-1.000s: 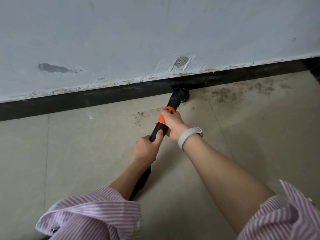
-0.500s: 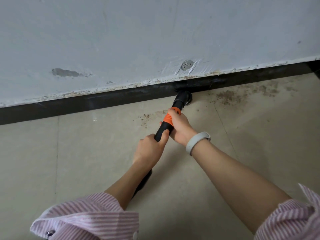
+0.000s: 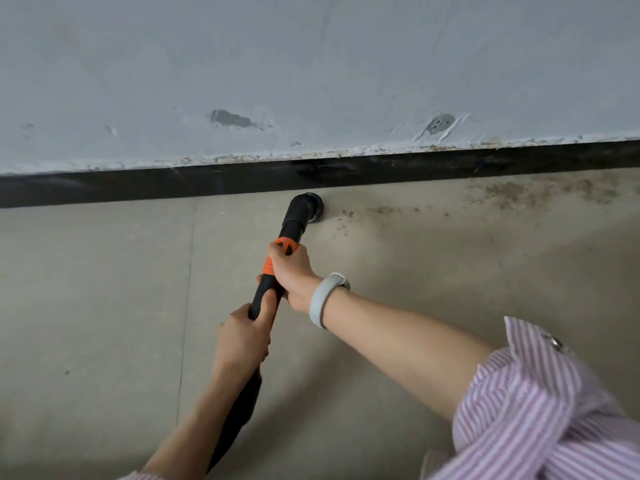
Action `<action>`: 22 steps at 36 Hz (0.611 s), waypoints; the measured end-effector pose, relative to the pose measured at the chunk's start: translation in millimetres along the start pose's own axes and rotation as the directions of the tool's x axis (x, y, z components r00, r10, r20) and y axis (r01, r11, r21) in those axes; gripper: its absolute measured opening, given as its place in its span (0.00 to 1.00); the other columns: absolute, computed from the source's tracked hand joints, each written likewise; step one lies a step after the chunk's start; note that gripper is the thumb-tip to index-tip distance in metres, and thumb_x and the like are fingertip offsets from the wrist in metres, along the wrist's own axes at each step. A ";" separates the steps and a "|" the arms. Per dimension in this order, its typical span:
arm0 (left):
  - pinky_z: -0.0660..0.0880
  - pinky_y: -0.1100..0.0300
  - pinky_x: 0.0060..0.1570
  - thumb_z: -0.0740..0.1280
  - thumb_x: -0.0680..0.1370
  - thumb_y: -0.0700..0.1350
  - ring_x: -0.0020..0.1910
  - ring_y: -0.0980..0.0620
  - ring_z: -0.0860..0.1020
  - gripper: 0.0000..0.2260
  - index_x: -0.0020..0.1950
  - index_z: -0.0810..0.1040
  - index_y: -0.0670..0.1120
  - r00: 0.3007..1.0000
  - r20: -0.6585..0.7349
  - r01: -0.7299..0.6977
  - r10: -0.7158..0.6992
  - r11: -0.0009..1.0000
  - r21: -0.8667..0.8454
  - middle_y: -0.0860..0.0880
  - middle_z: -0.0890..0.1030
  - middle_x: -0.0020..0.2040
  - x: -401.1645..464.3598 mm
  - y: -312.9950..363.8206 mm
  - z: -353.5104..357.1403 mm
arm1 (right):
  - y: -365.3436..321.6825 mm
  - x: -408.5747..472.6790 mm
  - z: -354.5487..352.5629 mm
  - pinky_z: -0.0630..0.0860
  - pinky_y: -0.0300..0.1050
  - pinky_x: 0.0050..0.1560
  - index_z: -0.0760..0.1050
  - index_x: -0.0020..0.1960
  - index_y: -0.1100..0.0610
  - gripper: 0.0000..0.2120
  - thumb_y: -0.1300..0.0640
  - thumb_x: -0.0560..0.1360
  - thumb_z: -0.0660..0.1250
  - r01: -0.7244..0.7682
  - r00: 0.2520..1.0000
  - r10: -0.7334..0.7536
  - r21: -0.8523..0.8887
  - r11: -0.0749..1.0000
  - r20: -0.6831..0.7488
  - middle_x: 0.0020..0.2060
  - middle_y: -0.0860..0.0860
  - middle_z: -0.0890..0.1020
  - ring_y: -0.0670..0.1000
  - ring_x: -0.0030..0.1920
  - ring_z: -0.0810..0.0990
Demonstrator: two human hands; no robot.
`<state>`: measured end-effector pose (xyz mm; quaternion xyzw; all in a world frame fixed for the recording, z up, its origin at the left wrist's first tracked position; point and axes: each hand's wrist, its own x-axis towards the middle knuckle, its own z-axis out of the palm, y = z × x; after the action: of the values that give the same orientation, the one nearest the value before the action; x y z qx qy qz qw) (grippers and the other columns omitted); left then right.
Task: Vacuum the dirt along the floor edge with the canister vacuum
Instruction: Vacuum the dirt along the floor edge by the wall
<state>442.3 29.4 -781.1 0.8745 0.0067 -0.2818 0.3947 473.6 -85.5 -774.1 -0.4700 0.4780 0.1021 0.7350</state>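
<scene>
The black vacuum wand (image 3: 292, 226) with an orange collar slants up the middle of the head view. Its round nozzle (image 3: 310, 206) sits on the tiled floor just below the black baseboard (image 3: 138, 187). My right hand (image 3: 289, 271) grips the orange part of the wand. Lower down, my left hand (image 3: 242, 339) grips the black tube. Brown dirt (image 3: 374, 216) lies scattered to the right of the nozzle, and a denser patch (image 3: 540, 192) spreads along the baseboard further right. The hose runs down under my left arm, and the canister is out of view.
A grey painted wall (image 3: 311, 71) with chipped patches rises above the baseboard. Beige floor tiles (image 3: 97, 306) stretch left and below, with a grout line running down at the left. Striped pink sleeves fill the bottom corners.
The nozzle has slid left along the baseboard, away from the wall's round patch. It has come a little off the baseboard, and the view has shifted with it.
</scene>
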 end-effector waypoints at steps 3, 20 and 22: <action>0.69 0.60 0.26 0.58 0.78 0.59 0.22 0.50 0.72 0.23 0.35 0.71 0.41 1.000 0.025 0.004 -0.003 1.000 -0.006 0.45 0.75 0.26 -1.4 1.3 -0.4 | 0.6 -0.6 -0.7 0.79 0.56 0.55 0.59 0.68 0.58 0.21 0.52 0.79 0.59 0.002 1.000 -0.002 -0.015 1.000 -0.018 0.39 0.52 0.75 0.57 0.44 0.82; 0.75 0.56 0.31 0.58 0.77 0.62 0.22 0.48 0.74 0.24 0.35 0.72 0.41 0.984 0.179 -0.030 0.023 0.999 0.034 0.44 0.76 0.28 2.2 30.4 48.5 | -13.6 -2.8 -61.6 0.79 0.56 0.56 0.61 0.68 0.58 0.20 0.53 0.79 0.59 -0.015 0.982 0.023 0.042 0.999 -0.187 0.41 0.54 0.73 0.57 0.44 0.81; 0.76 0.54 0.32 0.57 0.77 0.62 0.22 0.48 0.74 0.25 0.36 0.72 0.41 0.980 0.197 -0.039 0.031 0.999 0.034 0.45 0.76 0.28 4.8 37.7 55.4 | -18.7 -2.7 -71.0 0.80 0.53 0.52 0.61 0.68 0.58 0.19 0.53 0.80 0.59 -0.008 0.980 0.021 0.065 0.998 -0.199 0.41 0.54 0.73 0.55 0.38 0.80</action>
<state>428.3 -36.1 -786.9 0.8496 -0.0530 -0.3598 0.3820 440.3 -150.6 -768.0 -0.4507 0.5558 0.0445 0.6971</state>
